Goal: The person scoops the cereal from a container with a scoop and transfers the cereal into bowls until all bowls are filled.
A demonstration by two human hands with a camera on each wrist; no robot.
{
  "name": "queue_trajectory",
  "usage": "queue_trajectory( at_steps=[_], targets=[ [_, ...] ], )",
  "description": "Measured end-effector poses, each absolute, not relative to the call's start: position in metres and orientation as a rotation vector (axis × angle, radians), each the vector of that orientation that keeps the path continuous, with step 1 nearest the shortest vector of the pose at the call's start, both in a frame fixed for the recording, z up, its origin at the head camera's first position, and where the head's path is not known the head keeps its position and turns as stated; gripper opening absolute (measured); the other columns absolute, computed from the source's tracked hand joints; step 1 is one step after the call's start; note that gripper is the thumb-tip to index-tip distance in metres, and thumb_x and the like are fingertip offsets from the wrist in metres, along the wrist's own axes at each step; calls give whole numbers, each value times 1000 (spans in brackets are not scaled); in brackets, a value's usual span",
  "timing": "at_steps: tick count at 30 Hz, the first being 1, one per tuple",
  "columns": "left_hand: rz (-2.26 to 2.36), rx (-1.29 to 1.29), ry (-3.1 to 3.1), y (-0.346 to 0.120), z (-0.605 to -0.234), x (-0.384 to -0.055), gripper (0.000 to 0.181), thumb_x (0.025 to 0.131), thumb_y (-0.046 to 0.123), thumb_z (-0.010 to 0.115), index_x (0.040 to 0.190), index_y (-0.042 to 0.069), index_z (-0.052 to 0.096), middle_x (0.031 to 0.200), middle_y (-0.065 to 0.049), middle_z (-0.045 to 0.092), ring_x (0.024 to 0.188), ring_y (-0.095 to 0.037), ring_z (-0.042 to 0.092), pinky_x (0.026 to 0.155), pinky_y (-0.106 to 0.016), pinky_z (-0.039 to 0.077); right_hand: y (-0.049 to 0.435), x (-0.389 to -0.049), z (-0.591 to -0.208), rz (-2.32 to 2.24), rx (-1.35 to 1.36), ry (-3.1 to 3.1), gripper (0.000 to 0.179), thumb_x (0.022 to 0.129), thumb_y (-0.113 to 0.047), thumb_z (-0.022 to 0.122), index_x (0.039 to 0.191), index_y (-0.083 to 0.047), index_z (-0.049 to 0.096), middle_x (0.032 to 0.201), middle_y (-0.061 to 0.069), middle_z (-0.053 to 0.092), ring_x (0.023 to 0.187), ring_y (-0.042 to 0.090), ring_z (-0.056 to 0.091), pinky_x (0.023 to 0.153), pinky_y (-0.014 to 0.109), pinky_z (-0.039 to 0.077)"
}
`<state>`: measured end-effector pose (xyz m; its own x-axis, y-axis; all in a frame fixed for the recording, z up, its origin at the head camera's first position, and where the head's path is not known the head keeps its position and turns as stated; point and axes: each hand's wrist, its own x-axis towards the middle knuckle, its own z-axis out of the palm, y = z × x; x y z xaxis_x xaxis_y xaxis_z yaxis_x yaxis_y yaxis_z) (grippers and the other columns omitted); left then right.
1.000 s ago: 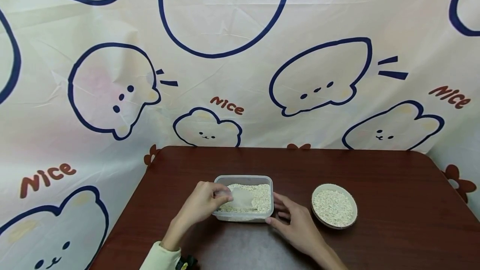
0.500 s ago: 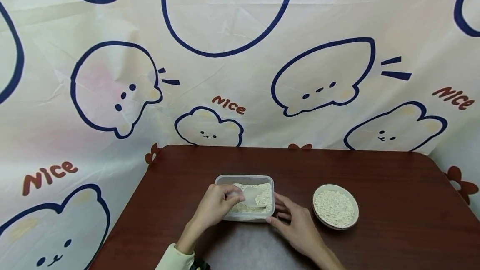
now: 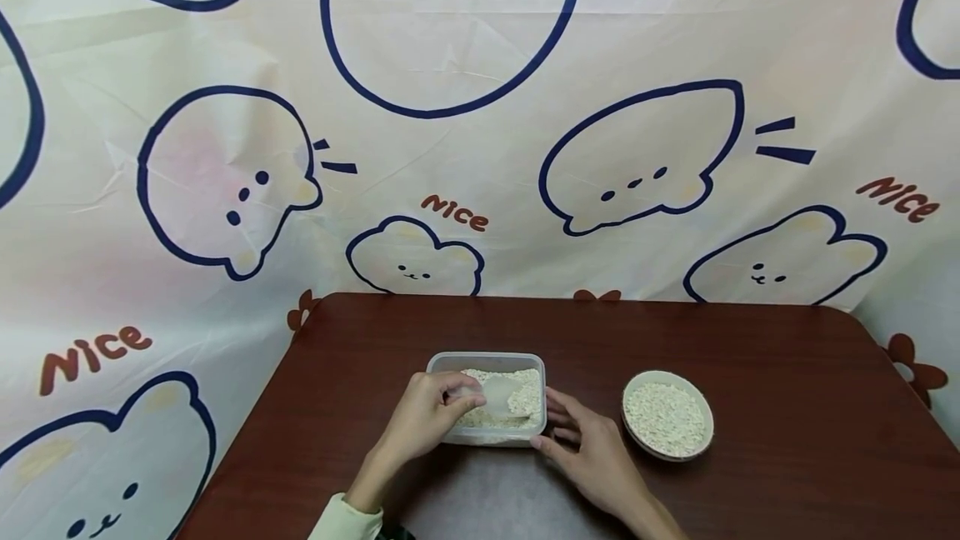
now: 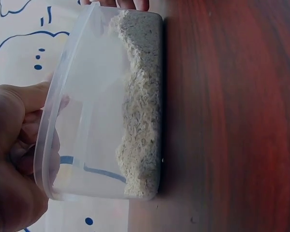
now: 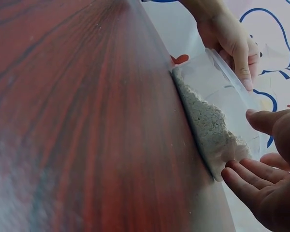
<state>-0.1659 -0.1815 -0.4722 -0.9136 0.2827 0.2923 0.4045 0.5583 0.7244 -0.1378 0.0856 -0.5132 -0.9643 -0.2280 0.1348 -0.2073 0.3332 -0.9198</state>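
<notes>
A translucent plastic container (image 3: pixel 495 437) stands on the table, partly filled with rolled oats (image 3: pixel 525 398). In the head view my left hand (image 3: pixel 423 415) reaches over its left side. Its thumb and fingers pinch a translucent, scraper-like plastic piece (image 3: pixel 498 397), whose broad end lies among the oats. My right hand (image 3: pixel 592 448) rests at the container's right end; in the right wrist view its nearly straight fingers (image 5: pixel 246 176) touch the wall and the thumb lies at the rim. Through the cloudy wall in the left wrist view, the oats slope unevenly and the plastic piece is indistinct.
A round bowl (image 3: pixel 667 455) filled with oats stands right of my right hand. The dark reddish-brown table (image 3: pixel 787 415) ends at a cartoon-printed cloth (image 3: pixel 510 257) along the back.
My left hand has shifted right over the container, carrying the plastic piece through the oats, mostly before the half-second frame. My right hand and the bowl stay in place.
</notes>
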Motion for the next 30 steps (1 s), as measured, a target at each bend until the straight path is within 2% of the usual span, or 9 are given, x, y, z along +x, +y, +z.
queue_trajectory(
  at_steps=[6, 13, 30],
  targets=[
    [-1303, -565, -2614, -186, -471, -164, 5, 92, 15, 85, 93, 11, 82, 68, 12, 54, 57, 6, 39, 52, -18, 36, 86, -137, -511, -1747, -390, 2536, 63, 90, -18, 89, 148, -15, 63, 138, 10, 73, 123, 27, 73, 97, 31, 61],
    [-1328, -539, -2581, -190, -472, -164, 10, 91, 14, 86, 96, 6, 83, 67, 13, 49, 57, 5, 37, 52, -18, 34, 87, -137, -509, -1749, -426, 2536, 61, 92, -22, 87, 147, -13, 64, 137, 11, 73, 123, 28, 73, 97, 32, 61],
    [-1377, -404, -2516, -211, -466, -159, 10, 92, 17, 86, 100, 11, 83, 65, 12, 46, 58, 2, 39, 52, -20, 35, 90, -134, -503, -1699, -410, 2554, 62, 92, -22, 87, 148, -12, 63, 136, 9, 74, 125, 27, 72, 98, 33, 61]
  ],
)
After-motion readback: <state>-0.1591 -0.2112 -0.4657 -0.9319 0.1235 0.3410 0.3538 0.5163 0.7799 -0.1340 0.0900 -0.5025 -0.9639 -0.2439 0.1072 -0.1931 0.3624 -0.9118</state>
